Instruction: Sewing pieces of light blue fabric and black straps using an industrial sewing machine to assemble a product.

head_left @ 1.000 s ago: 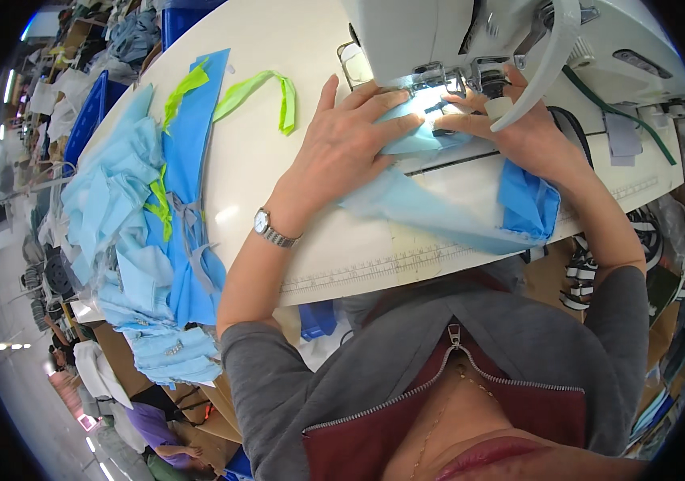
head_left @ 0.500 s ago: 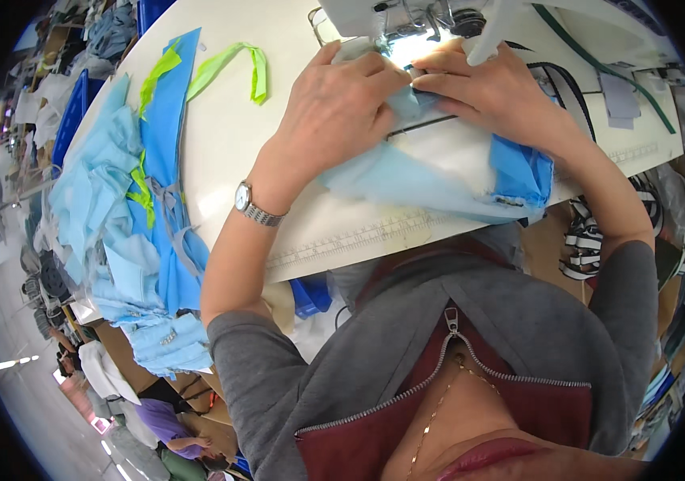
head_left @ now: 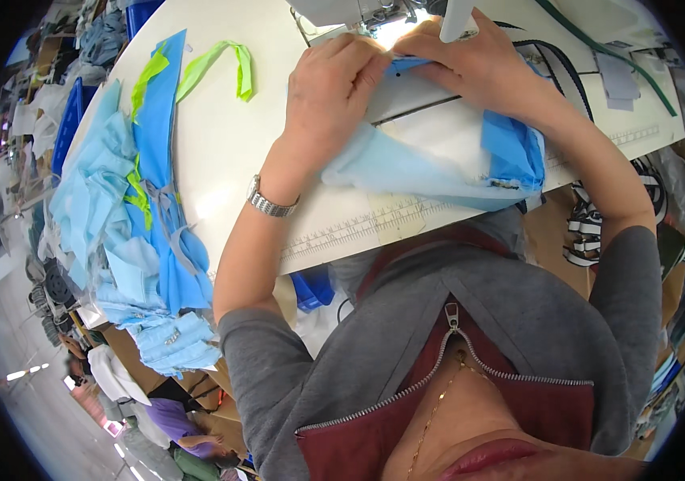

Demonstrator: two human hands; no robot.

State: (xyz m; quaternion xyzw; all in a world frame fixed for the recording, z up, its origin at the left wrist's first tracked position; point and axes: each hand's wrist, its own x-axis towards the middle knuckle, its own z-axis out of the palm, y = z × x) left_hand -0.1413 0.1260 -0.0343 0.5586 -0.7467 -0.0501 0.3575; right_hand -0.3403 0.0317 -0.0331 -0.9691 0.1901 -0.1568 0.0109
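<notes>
Under the lit head of a white sewing machine [head_left: 341,11], both my hands are at a piece of light blue sheer fabric [head_left: 406,171] with a brighter blue part [head_left: 509,151]. My left hand [head_left: 328,100] is bent over the cloth left of the needle area, its fingers closed on the edge. My right hand [head_left: 483,68] pinches the cloth from the right, close to the presser foot. Some fingertips are hidden by the hands and the machine's glare. The rest of the fabric loops towards me and reaches the table's front edge.
At the left, light blue cloth pieces [head_left: 98,180], a bright blue strip [head_left: 158,120] and lime-green strips [head_left: 242,72] lie on the white table [head_left: 254,152]. Dark-edged straps [head_left: 567,80] and a green cord [head_left: 611,56] are at the right. A printed ruler lines the front edge. People sit behind, lower left.
Both hands have moved a little, the left one back from the needle area and towards the left. A bright blue edge now shows between them. The fabric by the front edge has shifted slightly.
</notes>
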